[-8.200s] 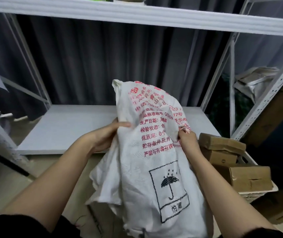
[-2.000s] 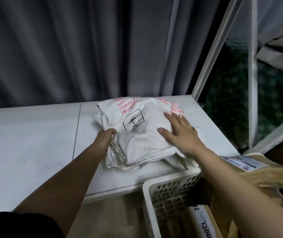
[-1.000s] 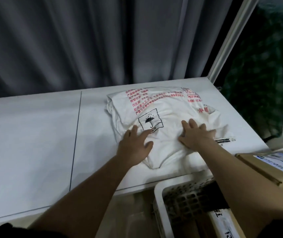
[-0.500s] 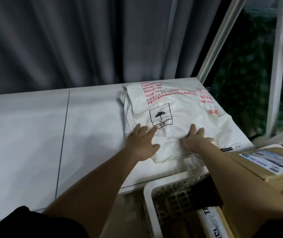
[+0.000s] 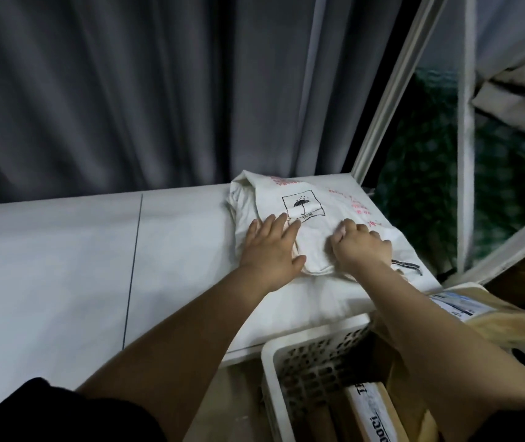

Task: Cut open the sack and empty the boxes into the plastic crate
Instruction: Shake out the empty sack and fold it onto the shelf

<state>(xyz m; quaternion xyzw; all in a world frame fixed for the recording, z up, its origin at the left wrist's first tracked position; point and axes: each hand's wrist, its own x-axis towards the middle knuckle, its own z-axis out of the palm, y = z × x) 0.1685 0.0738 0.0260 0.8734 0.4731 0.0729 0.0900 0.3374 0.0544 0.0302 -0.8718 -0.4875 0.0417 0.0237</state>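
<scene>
- Sack [image 5: 315, 224]: white woven, folded flat, lying at the right end of the white shelf board [image 5: 63, 266], close to the corner by the slanted white upright [image 5: 391, 87]; black umbrella mark in a square facing up, red print along the far and right edges.
- Left hand [image 5: 269, 250]: flat on the sack's left part, fingers straight and slightly spread, fingertips just short of the umbrella mark, thumb out toward the other hand; pressing, gripping nothing.
- Right hand [image 5: 361, 247]: on the sack's right part, fingers curled under at the knuckles, pressing down; cannot tell whether any fabric is pinched.
- Plastic crate [image 5: 289, 355]: white, perforated walls, below the shelf's near edge at lower right, under the right forearm.
- Boxes [image 5: 372, 413]: brown cardboard, lying inside the crate; one labelled box [image 5: 484, 317] resting on top at the right rim.
- Grey curtain [image 5: 143, 90] hanging behind the shelf.
</scene>
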